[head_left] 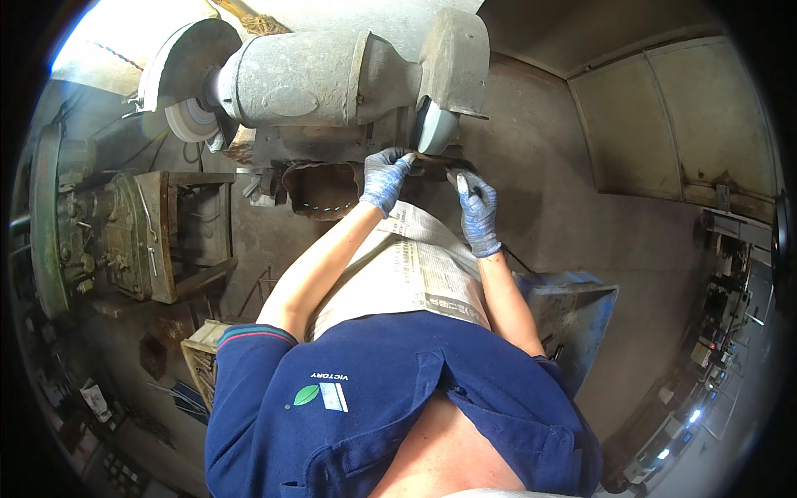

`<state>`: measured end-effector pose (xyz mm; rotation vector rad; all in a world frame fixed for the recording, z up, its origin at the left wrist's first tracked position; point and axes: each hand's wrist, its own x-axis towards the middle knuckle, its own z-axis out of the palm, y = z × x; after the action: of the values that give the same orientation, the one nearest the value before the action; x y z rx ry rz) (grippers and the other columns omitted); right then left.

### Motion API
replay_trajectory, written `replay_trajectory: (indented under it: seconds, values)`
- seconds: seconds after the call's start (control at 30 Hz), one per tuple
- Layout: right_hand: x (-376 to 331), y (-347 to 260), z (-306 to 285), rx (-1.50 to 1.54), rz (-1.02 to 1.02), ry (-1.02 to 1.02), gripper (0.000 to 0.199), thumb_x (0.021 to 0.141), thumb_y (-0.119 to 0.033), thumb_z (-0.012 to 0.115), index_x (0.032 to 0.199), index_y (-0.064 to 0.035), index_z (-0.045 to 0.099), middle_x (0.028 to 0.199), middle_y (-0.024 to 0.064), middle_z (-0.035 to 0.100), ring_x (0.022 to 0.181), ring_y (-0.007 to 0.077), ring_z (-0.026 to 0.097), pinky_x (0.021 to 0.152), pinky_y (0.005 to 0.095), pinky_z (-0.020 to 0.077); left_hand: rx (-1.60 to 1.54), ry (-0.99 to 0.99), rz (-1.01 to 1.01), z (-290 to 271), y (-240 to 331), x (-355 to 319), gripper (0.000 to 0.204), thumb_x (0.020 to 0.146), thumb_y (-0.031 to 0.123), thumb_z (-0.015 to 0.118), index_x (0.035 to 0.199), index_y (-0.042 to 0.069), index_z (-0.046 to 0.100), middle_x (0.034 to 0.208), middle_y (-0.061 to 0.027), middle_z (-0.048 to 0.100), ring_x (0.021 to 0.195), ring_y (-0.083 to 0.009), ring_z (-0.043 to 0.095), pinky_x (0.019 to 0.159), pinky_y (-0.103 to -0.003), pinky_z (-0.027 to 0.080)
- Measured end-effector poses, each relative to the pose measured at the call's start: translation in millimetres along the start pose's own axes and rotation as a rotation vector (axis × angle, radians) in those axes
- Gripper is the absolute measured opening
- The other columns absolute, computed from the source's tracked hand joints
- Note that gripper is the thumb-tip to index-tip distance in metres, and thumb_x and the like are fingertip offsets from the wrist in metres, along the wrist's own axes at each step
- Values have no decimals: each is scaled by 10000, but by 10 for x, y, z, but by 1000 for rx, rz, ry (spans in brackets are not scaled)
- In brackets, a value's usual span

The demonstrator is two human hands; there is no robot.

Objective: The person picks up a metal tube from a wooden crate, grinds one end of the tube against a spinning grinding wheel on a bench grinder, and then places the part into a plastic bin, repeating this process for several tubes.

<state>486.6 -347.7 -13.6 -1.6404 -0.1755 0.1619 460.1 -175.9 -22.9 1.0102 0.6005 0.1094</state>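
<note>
A grey bench grinder (290, 79) spans the top of the view, with a hooded wheel at each end. Both of my hands, in blue and grey work gloves, are just below its right-hand grinding wheel (438, 129). My left hand (385, 178) is closed, thumb and fingers pinching the left end of a thin dark strip (432, 158). The strip lies right under the wheel's lower edge; whether they touch I cannot tell. My right hand (476, 212) is closed near the strip's other end, its fingertips partly hidden. The strip's exact kind does not show.
Sheets of newspaper (415, 257) cover my lap. Below the grinder is a dark ragged-edged opening (324, 189). The left-hand white wheel (191, 120) is exposed under its hood. A green machine (100, 236) stands left, a blue-grey metal bin (573, 319) by my right arm.
</note>
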Motion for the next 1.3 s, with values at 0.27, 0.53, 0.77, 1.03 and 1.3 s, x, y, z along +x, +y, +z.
replay_trajectory:
  seconds: [0.27, 0.53, 0.77, 1.03, 1.3]
  values:
    - [-1, 0, 208, 128, -1, -119, 168, 877, -73, 584, 1009, 3, 656, 984, 95, 668, 921, 150, 611, 842, 293, 469, 147, 77, 16, -185, 176, -5, 57, 845, 30, 611, 837, -16, 643, 736, -57, 646, 590, -107, 576, 531, -234, 473]
    - [-50, -23, 402, 355, 23, -201, 199, 851, 6, 591, 1038, -16, 655, 1097, 100, 628, 964, 166, 620, 857, 264, 487, 16, 26, 52, -501, 158, -19, 69, 840, 31, 619, 876, -19, 652, 752, -30, 647, 653, -83, 582, 594, -204, 458]
    - [-430, -671, 70, -347, -619, -312, 464, 705, -85, 735, 1146, -33, 601, 1165, 174, 575, 1057, 321, 586, 886, 355, 487, -118, -160, -26, -438, 528, -748, 162, 858, 123, 634, 952, -5, 602, 759, -29, 620, 620, -81, 585, 608, -236, 525]
    - [-534, -964, -29, -432, -708, -407, 469, 725, -249, 730, 1107, -4, 610, 1156, 196, 572, 1027, 334, 598, 896, 371, 475, 122, -188, -60, -317, 809, -777, 146, 838, 138, 658, 829, 1, 611, 702, -36, 612, 660, -103, 602, 649, -251, 518]
    - [-573, -703, 42, -4, -251, -227, 288, 813, -70, 619, 1095, -14, 639, 1189, 159, 560, 1152, 276, 509, 978, 358, 400, 52, -277, 125, -299, 642, -680, 140, 840, 83, 640, 937, -18, 633, 822, -62, 655, 729, -97, 593, 684, -235, 493]
